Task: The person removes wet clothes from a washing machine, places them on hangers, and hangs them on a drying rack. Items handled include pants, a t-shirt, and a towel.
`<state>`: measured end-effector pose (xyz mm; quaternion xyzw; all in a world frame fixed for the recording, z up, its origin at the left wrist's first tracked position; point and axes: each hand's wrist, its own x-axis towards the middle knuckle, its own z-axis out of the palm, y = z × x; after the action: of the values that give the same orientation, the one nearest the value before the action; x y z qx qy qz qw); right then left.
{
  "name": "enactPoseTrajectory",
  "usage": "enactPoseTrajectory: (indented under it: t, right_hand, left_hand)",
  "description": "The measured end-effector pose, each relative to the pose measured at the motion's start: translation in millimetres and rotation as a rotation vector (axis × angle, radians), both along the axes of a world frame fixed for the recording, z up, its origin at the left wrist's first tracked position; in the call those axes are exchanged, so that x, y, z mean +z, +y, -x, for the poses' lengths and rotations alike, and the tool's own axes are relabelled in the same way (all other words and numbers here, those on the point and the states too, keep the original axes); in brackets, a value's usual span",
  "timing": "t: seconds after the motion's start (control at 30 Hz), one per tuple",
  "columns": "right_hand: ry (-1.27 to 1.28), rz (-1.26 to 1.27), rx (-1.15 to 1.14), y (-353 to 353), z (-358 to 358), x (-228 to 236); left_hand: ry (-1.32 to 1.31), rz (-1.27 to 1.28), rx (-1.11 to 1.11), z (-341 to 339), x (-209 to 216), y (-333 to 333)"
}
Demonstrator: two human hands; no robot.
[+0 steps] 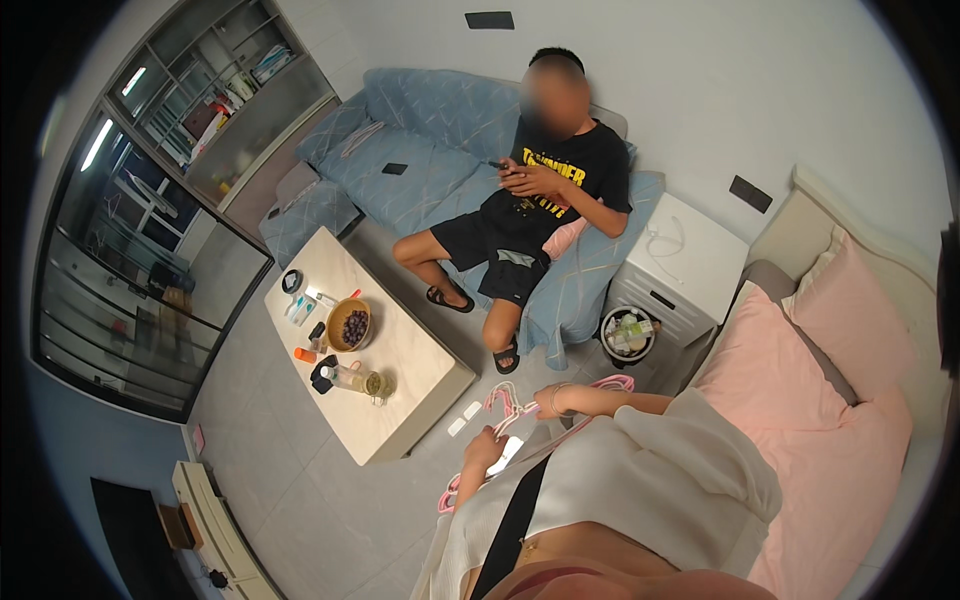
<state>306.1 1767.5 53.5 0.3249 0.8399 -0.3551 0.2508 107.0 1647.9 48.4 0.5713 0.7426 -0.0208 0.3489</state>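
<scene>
Several pink and white clothes hangers (508, 402) are bunched in front of my body, their hooks pointing away from me. My left hand (484, 450) is closed around part of the bunch, and a pink hanger end (446, 496) sticks out below it. Farther right, my right hand (552, 401) grips the hangers close to their hooks, with another pink end (617, 383) showing beyond the wrist. The fingers of both hands are partly hidden, and how many hangers each one holds cannot be made out.
A marble-topped coffee table (425, 385) bears a bowl of dark fruit (352, 325), bottles and jars. One person (570, 170) sits on the blue sofa (420, 100) holding a phone. A white cabinet (690, 245), a filled bin (630, 335) and a pink bed (830, 490) stand at right.
</scene>
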Motion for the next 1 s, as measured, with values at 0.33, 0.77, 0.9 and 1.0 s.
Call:
enactPoseTrajectory:
  t: [0.33,0.77,0.9,1.0]
  right_hand:
    - [-0.004,0.002,-0.026,-1,0,-6]
    - [-0.001,0.007,-0.022,0,2,-10]
    - [-0.004,0.019,-0.026,-1,2,-11]
    - [0.019,0.013,-0.01,-1,4,-14]
  left_hand:
    - [-0.022,0.002,-0.007,1,1,2]
    - [-0.023,-0.019,-0.01,4,-4,0]
    - [-0.019,-0.014,-0.004,4,-4,-2]
    - [0.011,0.053,-0.029,5,-1,-2]
